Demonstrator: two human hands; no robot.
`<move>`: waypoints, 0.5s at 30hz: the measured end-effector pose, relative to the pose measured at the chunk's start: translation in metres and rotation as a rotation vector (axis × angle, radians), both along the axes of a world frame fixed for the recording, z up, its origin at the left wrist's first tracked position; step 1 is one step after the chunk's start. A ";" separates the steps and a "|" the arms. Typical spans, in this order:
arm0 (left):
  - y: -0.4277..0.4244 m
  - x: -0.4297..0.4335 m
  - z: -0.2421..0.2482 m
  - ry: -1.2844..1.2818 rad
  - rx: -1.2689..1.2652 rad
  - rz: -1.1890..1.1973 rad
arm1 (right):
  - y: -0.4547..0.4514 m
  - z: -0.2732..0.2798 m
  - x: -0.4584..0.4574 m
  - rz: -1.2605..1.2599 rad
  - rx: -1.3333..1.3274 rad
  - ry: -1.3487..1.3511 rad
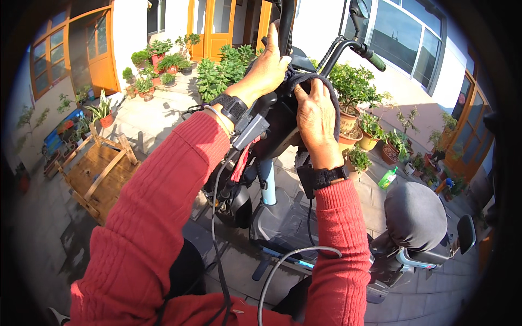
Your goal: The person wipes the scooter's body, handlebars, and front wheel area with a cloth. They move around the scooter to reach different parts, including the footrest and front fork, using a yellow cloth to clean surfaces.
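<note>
A light-blue and dark-grey electric scooter stands before me, its footboard (pixel 285 222) below my arms. My left hand (pixel 267 67) is against the black left side of the handlebar (pixel 287 24), one finger stretched up along it; its other fingertips are hidden. With bent fingers, my right hand (pixel 318 112) grips a dark cloth (pixel 335 102) that arches over the knuckles and hangs down beside the hand. The cloth's far part, near the handlebar's middle, is hard to make out. The handlebar's right grip (pixel 373 59) sticks out at the upper right, below a mirror (pixel 359 8).
A grey-covered scooter seat (pixel 416 216) is at the right. On the left lies an overturned wooden table (pixel 96 175). Potted plants (pixel 352 87) line the walls, and a green bottle (pixel 387 178) lies on the paving. Cables (pixel 216 228) hang by my sleeves.
</note>
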State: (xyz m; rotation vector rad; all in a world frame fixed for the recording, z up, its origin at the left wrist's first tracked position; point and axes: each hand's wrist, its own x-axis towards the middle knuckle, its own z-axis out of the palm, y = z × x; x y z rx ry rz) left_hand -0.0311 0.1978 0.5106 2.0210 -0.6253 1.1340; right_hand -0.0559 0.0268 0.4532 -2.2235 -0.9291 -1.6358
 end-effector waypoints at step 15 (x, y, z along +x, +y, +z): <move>0.043 -0.045 -0.005 0.177 -0.101 -0.333 | -0.014 -0.057 -0.042 0.198 -0.039 0.038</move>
